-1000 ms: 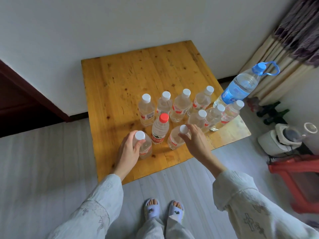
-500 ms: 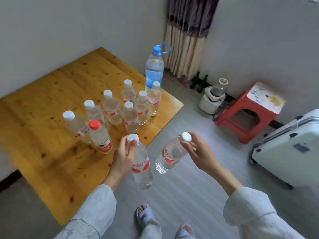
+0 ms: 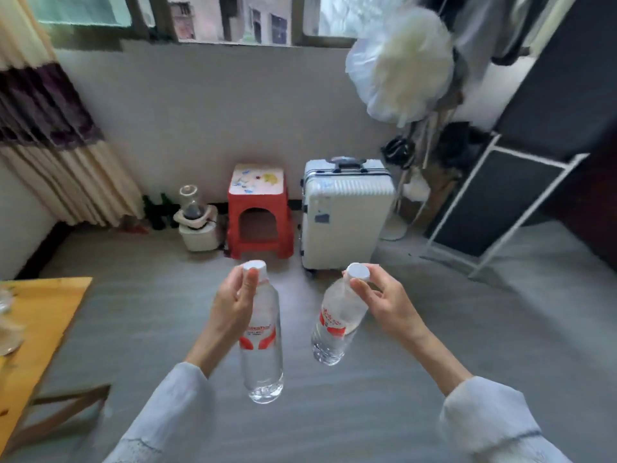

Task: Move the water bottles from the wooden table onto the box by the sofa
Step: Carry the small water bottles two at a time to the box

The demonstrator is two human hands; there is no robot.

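Note:
My left hand (image 3: 233,305) grips a clear water bottle (image 3: 262,355) by its neck; it has a white cap and red label and hangs nearly upright over the grey floor. My right hand (image 3: 387,302) pinches a second such bottle (image 3: 334,325) just under its white cap, and this one tilts down to the left. Both bottles are in the air in front of me. The wooden table (image 3: 43,315) shows only as a corner at the left edge, with blurred bottles (image 3: 6,325) on it. No box or sofa is in view.
Against the far wall stand a red plastic stool (image 3: 258,212), a white suitcase (image 3: 344,212) and a small white appliance (image 3: 197,225). A dark folding rack (image 3: 500,202) leans at the right, a curtain (image 3: 50,135) hangs at the left. Grey floor lies ahead.
Both hands have lifted their bottles off the table and carried them away. The view has swung right, from the table to the wall with the stool and suitcase.

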